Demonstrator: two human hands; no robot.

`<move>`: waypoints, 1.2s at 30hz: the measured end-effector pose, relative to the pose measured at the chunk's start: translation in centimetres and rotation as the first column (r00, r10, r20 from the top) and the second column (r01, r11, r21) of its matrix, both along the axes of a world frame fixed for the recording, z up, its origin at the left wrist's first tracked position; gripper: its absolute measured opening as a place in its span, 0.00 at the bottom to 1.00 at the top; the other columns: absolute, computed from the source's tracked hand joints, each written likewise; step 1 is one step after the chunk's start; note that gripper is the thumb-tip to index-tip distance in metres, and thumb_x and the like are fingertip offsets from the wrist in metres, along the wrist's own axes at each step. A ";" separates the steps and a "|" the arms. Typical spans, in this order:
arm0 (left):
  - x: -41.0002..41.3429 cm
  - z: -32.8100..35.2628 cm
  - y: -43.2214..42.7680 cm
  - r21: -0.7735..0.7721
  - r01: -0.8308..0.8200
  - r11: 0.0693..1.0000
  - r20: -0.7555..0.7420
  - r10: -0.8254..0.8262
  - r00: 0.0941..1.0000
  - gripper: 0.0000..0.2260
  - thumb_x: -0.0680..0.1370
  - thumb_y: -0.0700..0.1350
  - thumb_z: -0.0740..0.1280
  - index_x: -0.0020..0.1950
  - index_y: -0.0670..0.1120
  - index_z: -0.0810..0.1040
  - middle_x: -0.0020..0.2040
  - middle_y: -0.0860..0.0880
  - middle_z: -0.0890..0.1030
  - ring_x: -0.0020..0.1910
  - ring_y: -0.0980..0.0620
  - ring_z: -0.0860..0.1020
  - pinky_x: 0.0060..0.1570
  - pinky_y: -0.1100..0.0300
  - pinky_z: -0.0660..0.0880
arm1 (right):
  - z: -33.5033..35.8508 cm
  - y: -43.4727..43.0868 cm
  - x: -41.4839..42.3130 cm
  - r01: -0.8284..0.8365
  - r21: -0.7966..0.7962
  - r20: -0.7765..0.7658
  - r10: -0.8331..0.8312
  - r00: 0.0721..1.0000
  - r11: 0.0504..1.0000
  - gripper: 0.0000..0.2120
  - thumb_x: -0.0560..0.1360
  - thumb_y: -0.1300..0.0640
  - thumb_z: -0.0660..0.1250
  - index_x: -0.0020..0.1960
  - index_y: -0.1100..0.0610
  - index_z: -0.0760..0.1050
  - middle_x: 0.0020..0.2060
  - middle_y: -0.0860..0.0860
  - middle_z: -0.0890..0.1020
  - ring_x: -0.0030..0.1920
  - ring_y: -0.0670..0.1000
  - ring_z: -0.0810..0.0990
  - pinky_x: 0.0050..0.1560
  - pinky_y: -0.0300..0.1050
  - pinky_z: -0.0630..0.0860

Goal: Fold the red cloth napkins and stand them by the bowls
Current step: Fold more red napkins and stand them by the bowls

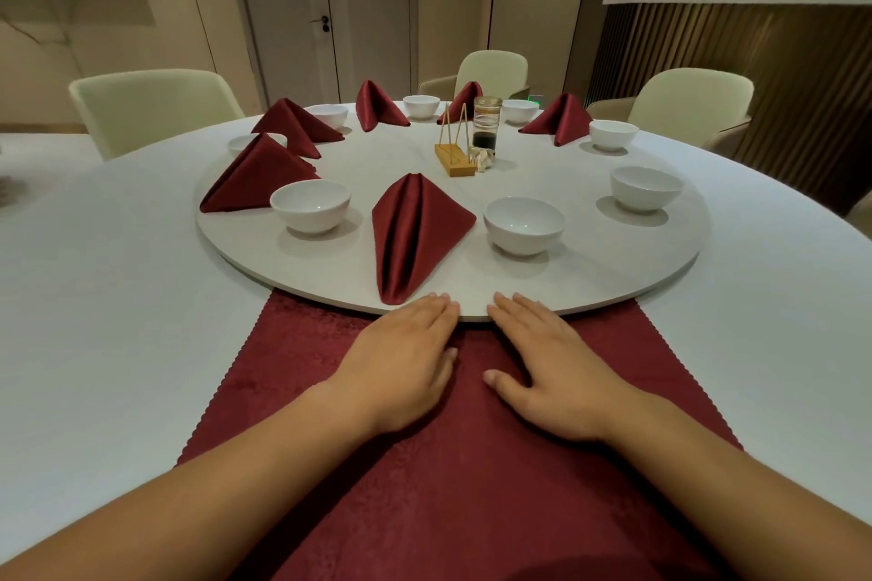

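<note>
Beneath left grip [401, 363] and right grip [554, 375], both spread flat, lies one red napkin [472, 476].

The flat napkin [472, 486] before me is matt red cloth with a faint woven pattern and a zigzag-cut edge. The folded napkin [415, 231] has a satin sheen. The bowls [524, 224] look like glossy white ceramic, the turntable [590, 278] smooth and matt, the small stand [454, 161] wooden.

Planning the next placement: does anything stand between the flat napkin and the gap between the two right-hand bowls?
Nothing visible does. The turntable is bare between the near bowl and the right bowl, though the flat napkin runs under its rim.
</note>
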State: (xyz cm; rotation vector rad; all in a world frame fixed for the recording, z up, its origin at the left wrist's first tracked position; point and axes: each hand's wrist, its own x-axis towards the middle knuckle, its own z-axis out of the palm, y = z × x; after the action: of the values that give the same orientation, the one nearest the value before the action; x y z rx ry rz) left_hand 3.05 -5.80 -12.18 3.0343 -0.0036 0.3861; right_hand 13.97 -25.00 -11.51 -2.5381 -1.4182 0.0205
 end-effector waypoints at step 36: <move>0.9 -0.1 3.6 -0.141 -0.297 0.945 -0.138 0.278 0.951 0.32 0.82 0.65 0.53 0.82 0.50 0.55 0.83 0.46 0.51 0.82 0.48 0.44 0.79 0.41 0.37 | -0.4 -0.2 4.8 0.140 0.030 0.057 -0.142 0.988 0.990 0.26 0.84 0.45 0.53 0.81 0.49 0.56 0.81 0.48 0.55 0.81 0.48 0.50 0.79 0.43 0.43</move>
State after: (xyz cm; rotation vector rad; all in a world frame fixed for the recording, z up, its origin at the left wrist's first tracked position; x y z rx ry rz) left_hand 3.97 -2.20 -12.29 2.8935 0.4612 0.2150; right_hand 18.81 -25.23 -11.90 -2.6316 -1.2470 -0.0972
